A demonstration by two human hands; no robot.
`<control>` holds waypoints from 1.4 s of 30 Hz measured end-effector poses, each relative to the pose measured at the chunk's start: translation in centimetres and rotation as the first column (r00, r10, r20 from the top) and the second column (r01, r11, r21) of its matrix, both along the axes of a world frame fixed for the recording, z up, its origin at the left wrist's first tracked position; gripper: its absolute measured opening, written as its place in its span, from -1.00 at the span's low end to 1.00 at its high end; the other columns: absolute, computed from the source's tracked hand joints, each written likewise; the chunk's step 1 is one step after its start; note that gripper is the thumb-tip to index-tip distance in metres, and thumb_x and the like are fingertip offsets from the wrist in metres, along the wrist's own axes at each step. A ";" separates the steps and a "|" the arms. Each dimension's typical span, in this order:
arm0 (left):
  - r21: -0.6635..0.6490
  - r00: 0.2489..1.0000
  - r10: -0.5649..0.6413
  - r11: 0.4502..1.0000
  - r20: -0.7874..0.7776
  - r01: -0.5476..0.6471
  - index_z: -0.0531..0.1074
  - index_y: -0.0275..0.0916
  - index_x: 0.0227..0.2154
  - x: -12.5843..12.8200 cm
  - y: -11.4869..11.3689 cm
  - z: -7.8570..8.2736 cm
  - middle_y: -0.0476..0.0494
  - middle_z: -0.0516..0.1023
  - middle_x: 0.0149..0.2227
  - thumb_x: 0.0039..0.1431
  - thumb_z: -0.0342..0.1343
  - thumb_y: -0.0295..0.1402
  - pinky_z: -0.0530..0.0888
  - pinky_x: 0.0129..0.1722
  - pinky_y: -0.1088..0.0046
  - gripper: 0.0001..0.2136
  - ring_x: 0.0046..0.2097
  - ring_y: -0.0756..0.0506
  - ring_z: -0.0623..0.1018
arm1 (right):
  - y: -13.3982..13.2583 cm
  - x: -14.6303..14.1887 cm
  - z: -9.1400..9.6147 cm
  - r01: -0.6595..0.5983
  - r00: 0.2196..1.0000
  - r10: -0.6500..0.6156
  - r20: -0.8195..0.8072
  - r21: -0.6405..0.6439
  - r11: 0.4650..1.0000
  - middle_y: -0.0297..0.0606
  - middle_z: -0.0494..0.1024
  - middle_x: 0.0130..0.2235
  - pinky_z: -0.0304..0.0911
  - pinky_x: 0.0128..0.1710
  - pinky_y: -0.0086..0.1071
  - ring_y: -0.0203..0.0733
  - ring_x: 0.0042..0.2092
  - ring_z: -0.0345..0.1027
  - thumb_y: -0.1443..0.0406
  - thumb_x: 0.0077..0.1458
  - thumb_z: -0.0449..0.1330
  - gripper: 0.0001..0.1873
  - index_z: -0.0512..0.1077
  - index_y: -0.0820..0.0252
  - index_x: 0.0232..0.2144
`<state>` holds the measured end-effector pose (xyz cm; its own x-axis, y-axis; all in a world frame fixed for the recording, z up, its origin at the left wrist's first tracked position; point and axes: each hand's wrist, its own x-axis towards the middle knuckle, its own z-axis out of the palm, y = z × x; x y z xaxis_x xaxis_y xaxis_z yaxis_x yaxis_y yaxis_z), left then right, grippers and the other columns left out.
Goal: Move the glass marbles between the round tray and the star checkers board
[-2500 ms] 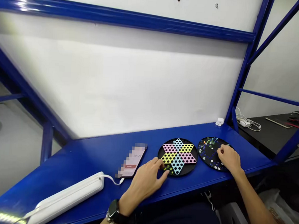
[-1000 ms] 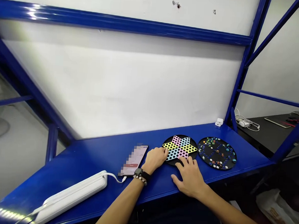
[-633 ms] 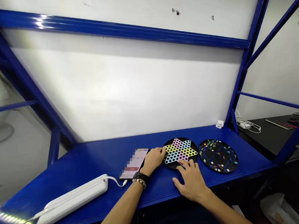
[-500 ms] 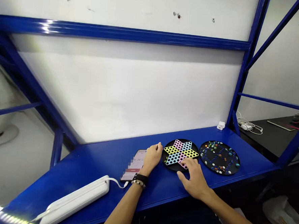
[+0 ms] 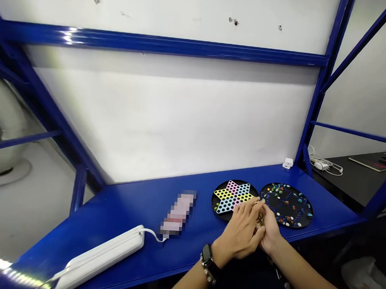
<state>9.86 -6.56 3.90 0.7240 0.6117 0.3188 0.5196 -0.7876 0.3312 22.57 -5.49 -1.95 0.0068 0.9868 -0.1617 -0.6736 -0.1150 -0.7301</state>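
Note:
My two hands are cupped together in front of the boards, with brownish marbles (image 5: 261, 217) showing between them. The fingers of my left hand (image 5: 242, 230) lie over the marbles, and its thumb reaches across to my right hand (image 5: 271, 231), which curves round them from the other side. How many marbles are inside is hidden. Behind my left hand lies a black round board with a pastel star of holes (image 5: 229, 198), its near right part covered by my fingers. Just right of my hands is a black round tray (image 5: 279, 206) scattered with coloured marbles.
A phone (image 5: 178, 213), partly pixelated, lies on the blue table (image 5: 137, 206) with a white cable at its near end. A white power strip (image 5: 103, 256) lies at the left. A small white case (image 5: 287, 163) stands at the back right, near the blue frame (image 5: 308, 121).
My left hand has moved right from beside the phone to meet my right hand. My right hand has left the star board and shifted right. Marbles now show between them.

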 end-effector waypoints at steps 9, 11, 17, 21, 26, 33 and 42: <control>-0.001 0.809 0.567 0.819 -0.154 -0.574 0.37 -0.24 -0.04 -8.7 7.3 -1.5 -0.25 0.46 -0.04 0.41 -0.13 -0.20 0.47 -0.09 0.26 -0.72 -0.08 -0.19 0.55 | -0.3 2.2 2.2 -0.035 0.988 0.017 -0.156 -0.116 0.993 -0.43 0.33 -0.57 -0.19 -0.70 -0.55 -0.48 -0.67 -0.04 0.12 0.10 0.25 -0.72 0.34 0.18 -0.48; -0.040 0.795 0.554 0.814 -0.246 -0.579 0.38 -0.23 -0.07 -9.4 7.9 -2.1 -0.23 0.48 -0.06 0.43 -0.17 -0.19 0.45 -0.15 0.30 -0.70 -0.14 -0.17 0.57 | -0.4 2.0 2.4 -0.045 0.989 0.030 -0.142 -0.104 0.994 -0.42 0.34 -0.57 -0.19 -0.70 -0.54 -0.48 -0.67 -0.04 0.10 0.10 0.25 -0.69 0.35 0.19 -0.49; -0.116 0.835 0.469 0.848 -0.289 -0.516 0.42 -0.15 -0.11 -8.5 7.5 -2.3 -0.13 0.59 -0.16 0.43 -0.18 -0.16 0.40 -0.21 0.37 -0.70 -0.15 -0.16 0.59 | -0.7 1.6 2.5 -0.109 0.990 0.101 -0.102 -0.077 0.991 -0.43 0.34 -0.57 -0.21 -0.69 -0.54 -0.49 -0.67 -0.06 0.09 0.09 0.26 -0.67 0.36 0.20 -0.50; -0.082 0.821 0.486 0.844 -0.299 -0.530 0.46 -0.16 -0.24 -8.4 7.3 -2.4 -0.14 0.61 -0.20 0.45 -0.22 -0.14 0.38 -0.26 0.37 -0.63 -0.16 -0.16 0.60 | -0.7 1.5 2.3 -0.131 0.988 0.124 -0.086 -0.075 0.989 -0.41 0.37 -0.57 -0.23 -0.69 -0.53 -0.48 -0.66 -0.07 0.11 0.08 0.25 -0.71 0.38 0.20 -0.49; 0.020 0.789 0.553 0.822 -0.266 -0.569 0.43 -0.20 -0.16 -7.9 6.7 -2.9 -0.16 0.54 -0.18 0.43 -0.19 -0.07 0.36 -0.30 0.37 -0.63 -0.25 -0.14 0.58 | -0.5 1.2 1.7 -0.136 0.989 0.130 -0.071 -0.079 0.988 -0.40 0.39 -0.57 -0.25 -0.68 -0.55 -0.48 -0.66 -0.05 0.12 0.06 0.26 -0.72 0.38 0.20 -0.49; 0.049 0.779 0.549 0.825 -0.303 -0.563 0.42 -0.17 -0.07 -7.2 6.5 -3.2 -0.18 0.45 -0.15 0.46 -0.24 -0.14 0.38 -0.30 0.39 -0.64 -0.24 -0.13 0.58 | -0.5 1.1 1.6 -0.130 0.990 0.126 -0.062 -0.065 0.989 -0.40 0.39 -0.57 -0.23 -0.68 -0.56 -0.49 -0.65 -0.03 0.13 0.01 0.28 -0.73 0.38 0.21 -0.50; 0.047 0.779 0.536 0.832 -0.326 -0.553 0.49 -0.20 -0.18 -7.4 6.7 -3.4 -0.22 0.48 -0.18 0.49 -0.31 -0.15 0.42 -0.24 0.37 -0.54 -0.18 -0.15 0.56 | -0.5 1.2 1.6 -0.144 0.989 0.142 -0.037 -0.038 0.989 -0.41 0.39 -0.56 -0.24 -0.67 -0.55 -0.50 -0.65 -0.04 0.14 0.03 0.27 -0.73 0.38 0.21 -0.51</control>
<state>2.46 0.18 0.46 0.3198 0.9428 0.0936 0.9384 -0.3289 0.1062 23.74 -6.00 -0.31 -0.1401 0.9699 -0.1990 -0.6725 -0.2407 -0.6998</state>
